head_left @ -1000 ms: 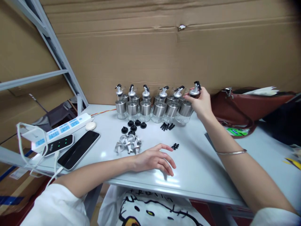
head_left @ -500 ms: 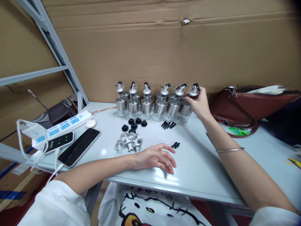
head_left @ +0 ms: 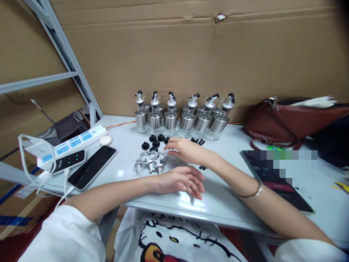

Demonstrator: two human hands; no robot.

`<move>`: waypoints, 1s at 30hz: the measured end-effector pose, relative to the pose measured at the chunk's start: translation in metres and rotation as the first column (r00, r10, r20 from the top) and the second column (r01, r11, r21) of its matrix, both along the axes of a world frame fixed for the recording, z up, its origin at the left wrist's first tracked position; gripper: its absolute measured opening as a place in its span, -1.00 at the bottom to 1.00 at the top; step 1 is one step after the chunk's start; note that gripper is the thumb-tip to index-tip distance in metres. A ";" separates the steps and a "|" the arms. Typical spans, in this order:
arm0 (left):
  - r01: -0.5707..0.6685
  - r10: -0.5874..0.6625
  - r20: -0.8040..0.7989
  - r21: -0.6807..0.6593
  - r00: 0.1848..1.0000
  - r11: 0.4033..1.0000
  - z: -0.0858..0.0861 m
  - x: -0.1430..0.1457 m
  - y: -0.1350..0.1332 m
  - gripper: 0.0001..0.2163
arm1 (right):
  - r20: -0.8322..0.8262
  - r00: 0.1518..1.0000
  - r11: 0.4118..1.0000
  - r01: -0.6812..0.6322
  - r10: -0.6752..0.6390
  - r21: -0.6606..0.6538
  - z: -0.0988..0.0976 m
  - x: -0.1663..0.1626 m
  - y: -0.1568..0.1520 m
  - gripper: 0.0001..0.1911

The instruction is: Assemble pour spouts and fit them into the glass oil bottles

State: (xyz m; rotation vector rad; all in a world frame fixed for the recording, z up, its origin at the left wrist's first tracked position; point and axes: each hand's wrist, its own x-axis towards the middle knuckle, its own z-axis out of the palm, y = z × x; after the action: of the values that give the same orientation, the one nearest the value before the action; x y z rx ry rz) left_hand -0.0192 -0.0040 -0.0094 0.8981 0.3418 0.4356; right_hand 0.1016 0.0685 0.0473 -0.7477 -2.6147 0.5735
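My right hand (head_left: 188,150) reaches left over the middle of the table, its fingertips beside the black stoppers (head_left: 154,143) and the silvery spout caps (head_left: 151,161). Nothing shows in its loosely stretched fingers. Nearer the front edge, my left hand (head_left: 180,182) rests with fingers apart and holds nothing. Behind them stand glass oil bottles (head_left: 187,122) with steel bands, in two rows; those in front carry pour spouts with black flip lids. Partly hidden by my right hand are thin black tubes (head_left: 200,141) and small black pieces (head_left: 202,167).
A phone (head_left: 92,168), a small black device (head_left: 69,162) and a white power strip (head_left: 73,143) lie at the left with cables. On the right are a tablet (head_left: 272,182) and a brown leather bag (head_left: 300,118). A cardboard wall (head_left: 169,54) closes the back.
My right hand has let go of the rightmost front bottle and moved left and nearer, toward the black stoppers. The tablet has come into fuller view. My left hand has barely moved.
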 end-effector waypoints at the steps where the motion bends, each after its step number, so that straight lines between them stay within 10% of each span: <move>1: 0.002 -0.002 0.003 0.002 1.000 1.000 0.000 0.000 0.000 -0.69 | 0.003 1.000 1.000 -0.020 0.020 -0.006 -0.007 -0.004 0.000 -0.85; 12: -0.030 0.029 -0.030 -0.014 0.999 0.999 0.005 0.000 -0.001 -0.77 | -0.017 0.998 0.997 -0.057 0.057 -0.058 -0.006 0.006 0.000 -0.84; 20: -0.137 0.134 -0.100 -0.026 0.986 0.990 0.011 0.003 -0.003 -0.70 | -0.265 0.960 0.849 -0.067 -0.088 -0.524 -0.002 0.048 -0.019 -0.71; 25: -0.500 0.507 -0.055 0.107 0.860 0.859 0.014 0.002 0.001 -0.56 | -0.309 0.928 0.790 -0.024 -0.211 -0.612 -0.003 0.061 -0.022 -0.66; 30: -0.570 0.588 -0.005 0.240 0.809 0.786 0.018 0.002 -0.001 -0.53 | -0.285 0.939 0.767 -0.037 -0.193 -0.641 -0.001 0.058 -0.024 -0.67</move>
State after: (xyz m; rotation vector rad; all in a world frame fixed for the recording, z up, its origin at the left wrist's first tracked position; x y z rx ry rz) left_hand -0.0171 -0.0055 0.0088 1.0292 0.6605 1.0324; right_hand 0.1600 0.0443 0.0461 -0.8484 -2.0359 1.4724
